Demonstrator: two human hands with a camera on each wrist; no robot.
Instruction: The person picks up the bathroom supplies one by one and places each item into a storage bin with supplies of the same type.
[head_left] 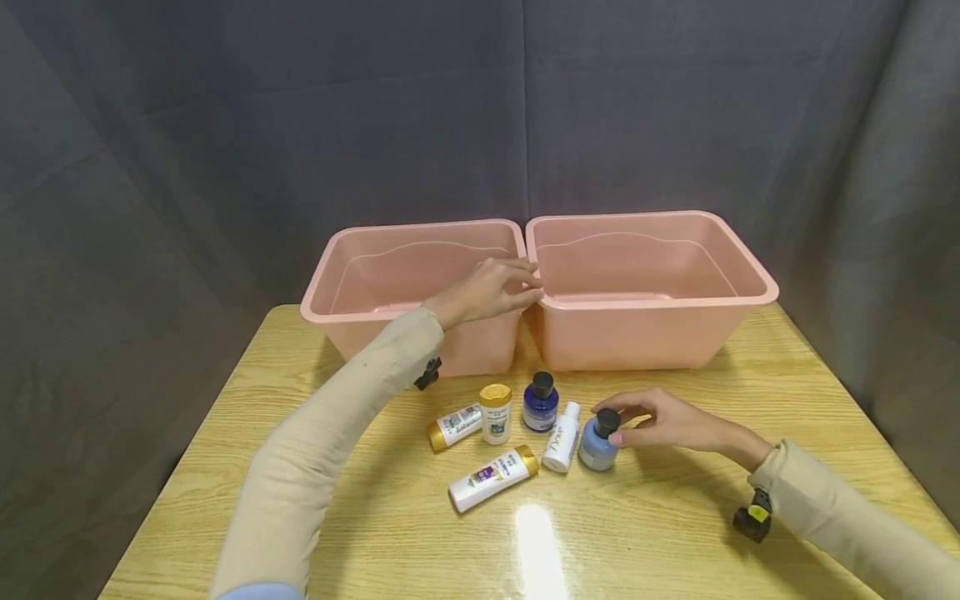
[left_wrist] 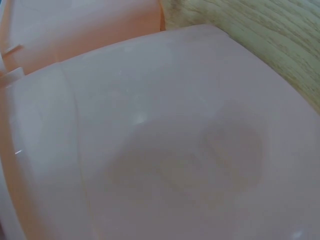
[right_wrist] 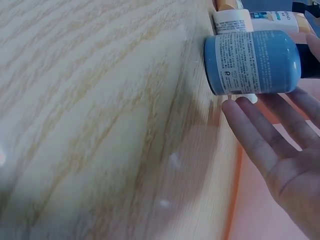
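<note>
Right hand at lower right of centre in the head view, fingers loosely straight around the black cap of the light blue bottle, touching, not clamped. Bottle upright on the wooden counter, just beside a lying white bottle. Left hand at frame centre, fingers curled over the rim where the left pink tub meets the right pink tub. Dark blue bottle and gold-capped bottle upright nearby.
</note>
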